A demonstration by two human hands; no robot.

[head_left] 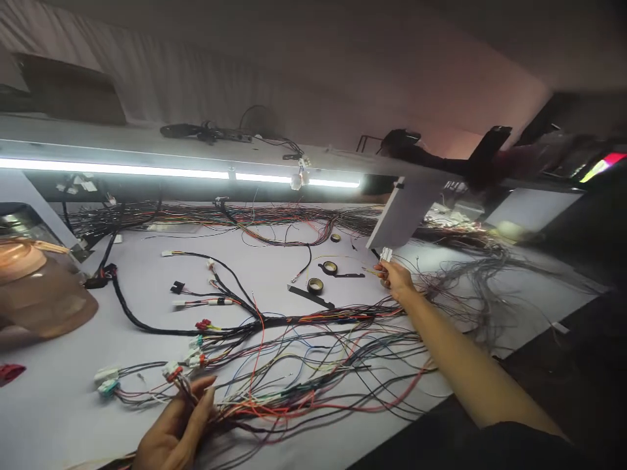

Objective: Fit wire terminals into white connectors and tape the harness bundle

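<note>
- Head view: your right hand [394,277] pinches a white connector [386,254], far across the white table [73,418].
- Your left hand [177,425] closes around the wire bundle [274,398] at the near edge.
- Keep trailing leads off the tape rolls [315,285]; pull gently, avoid snagging the black harness trunk [147,324].

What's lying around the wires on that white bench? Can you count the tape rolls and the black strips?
Tape rolls: 3, one far, one middle, one near
Black strips: 2, one long, one by the middle roll
Total: 5
</note>
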